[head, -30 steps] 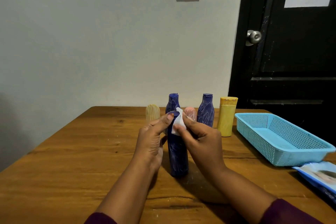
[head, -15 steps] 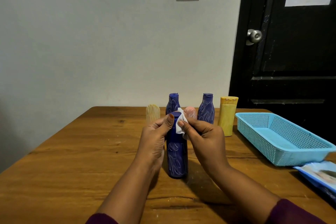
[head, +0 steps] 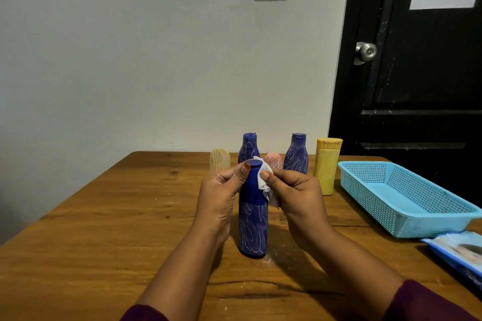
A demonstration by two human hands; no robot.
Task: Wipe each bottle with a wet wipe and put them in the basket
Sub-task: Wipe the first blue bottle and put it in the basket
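Wooden table (head: pixel 104 216), grey wall. Left hand (head: pixel 221 198) grips the neck of the upright blue bottle (head: pixel 253 229) mid-table. Right hand (head: pixel 294 195) pinches the wet wipe (head: pixel 264 185) against its shoulder. Basket (head: pixel 391 224) holds nothing. Five back-row bottles (head: pixel 296 154) wait, so likely early.

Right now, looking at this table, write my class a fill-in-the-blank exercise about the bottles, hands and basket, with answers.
The left hand holds a dark blue, white-scribbled plastic bottle that stands ____ on the wooden table.
The right hand presses a crumpled white ____ against that bottle's neck.
The light blue plastic mesh basket contains ____ bottles.
The tall flip-cap bottle nearest the basket is ____ in colour.
Answers: upright; wet wipe; no; yellow.
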